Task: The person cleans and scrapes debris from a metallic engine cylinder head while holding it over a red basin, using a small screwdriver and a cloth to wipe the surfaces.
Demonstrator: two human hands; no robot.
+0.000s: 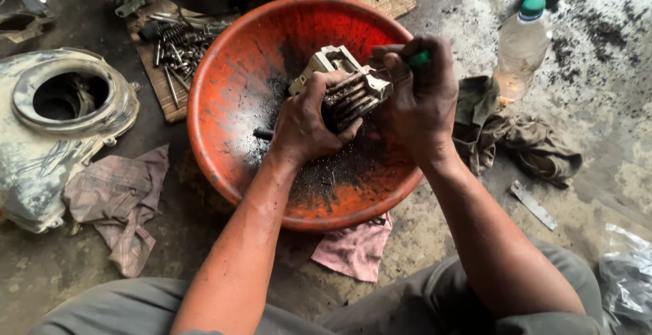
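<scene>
Got the finned engine part [343, 87] gripped in my left hand [309, 124] over the orange basin [224, 138], tilted up-right toward my right hand [418, 97], which clutches a green-handled tool [415, 58].

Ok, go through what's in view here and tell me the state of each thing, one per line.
Left hand: gripping the finned metal engine part.
Right hand: closed on a green-handled tool.
Orange basin: grimy, black sludge inside.
Plastic bottle: upright, capped.
Engine casing: lying open.

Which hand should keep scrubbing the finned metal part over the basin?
Right, probably: the right hand grips the green-handled tool against the finned metal part, while the left hand holds it over the orange basin.
</scene>
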